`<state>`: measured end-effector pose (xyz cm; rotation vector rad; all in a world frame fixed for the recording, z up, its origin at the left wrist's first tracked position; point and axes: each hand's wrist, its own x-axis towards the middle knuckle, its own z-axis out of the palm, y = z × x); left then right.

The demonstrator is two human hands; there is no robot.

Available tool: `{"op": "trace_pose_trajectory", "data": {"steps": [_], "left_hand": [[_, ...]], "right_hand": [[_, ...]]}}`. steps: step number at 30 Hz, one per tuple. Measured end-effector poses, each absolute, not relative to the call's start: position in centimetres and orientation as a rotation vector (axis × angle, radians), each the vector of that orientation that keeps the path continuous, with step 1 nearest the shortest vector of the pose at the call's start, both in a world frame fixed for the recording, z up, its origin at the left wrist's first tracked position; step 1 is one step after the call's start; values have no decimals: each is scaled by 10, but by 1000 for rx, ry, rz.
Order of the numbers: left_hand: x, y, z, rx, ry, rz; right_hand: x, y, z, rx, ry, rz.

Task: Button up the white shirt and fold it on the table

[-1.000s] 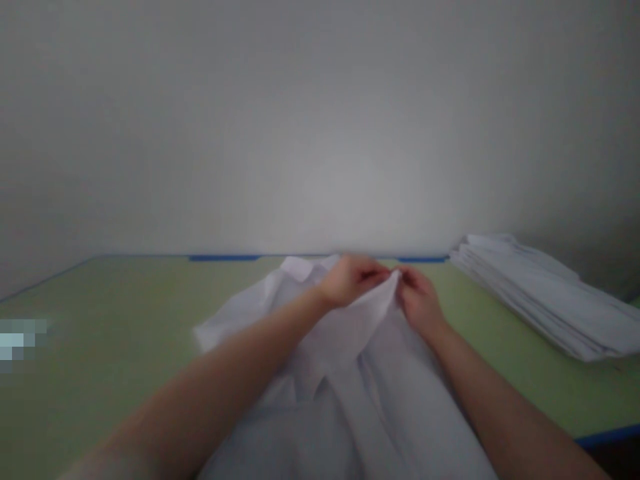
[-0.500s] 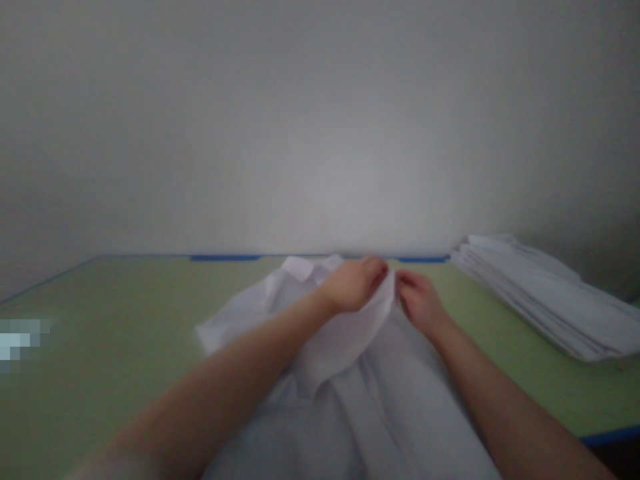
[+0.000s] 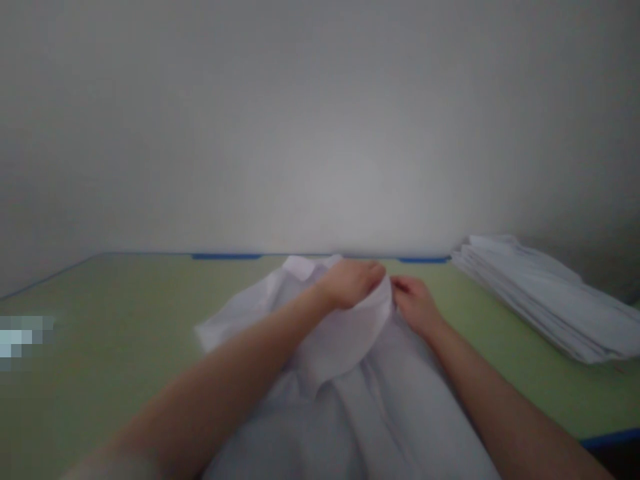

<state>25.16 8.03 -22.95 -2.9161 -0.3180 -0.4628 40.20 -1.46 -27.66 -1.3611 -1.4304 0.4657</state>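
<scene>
A white shirt [image 3: 360, 407] lies spread on the green table [image 3: 110, 333] in front of me, its collar end toward the far wall. My left hand [image 3: 350, 281] is curled over the raised fold of cloth near the collar and grips it. Just to its right, my right hand [image 3: 414, 303] pinches the same fold of the shirt, fingers closed. Both forearms reach across the shirt from the near edge.
A stack of folded white garments [image 3: 545, 293] sits at the right side of the table. Blue edging [image 3: 225, 256] runs along the table's far edge against a plain pale wall. A blurred patch [image 3: 23, 340] sits at the left.
Both hands have stayed at the collar end; the left hand shifted slightly right and up over the fold, and the right hand drew a little back and down.
</scene>
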Motion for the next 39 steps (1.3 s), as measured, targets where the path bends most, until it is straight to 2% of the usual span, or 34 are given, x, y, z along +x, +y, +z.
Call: {"op": "trace_pose_trajectory", "data": {"steps": [8,15,22,27,35,39], "left_hand": [[251,79,-229,-3041,-309,-556],[252,75,-229,-3006,-262,-507],[251,78,-230,-3060,-265,-637],[254,78,-237,-3208,-331,-795],[261,90,-243,-3416,-235,-1264],[258,94,-237,-3392,-474,-1279]], "right_hand": [[400,-17,-274,-1301,-1369,514],[405,-14,-280,-1234,-1195,683],[406,-8,-286,-1064,-962,858],[404,-8,-283,-1040,-952,842],[405,-7,-280,-1027,-1024,731],[405,-9,-277,-1075,-1059,634]]}}
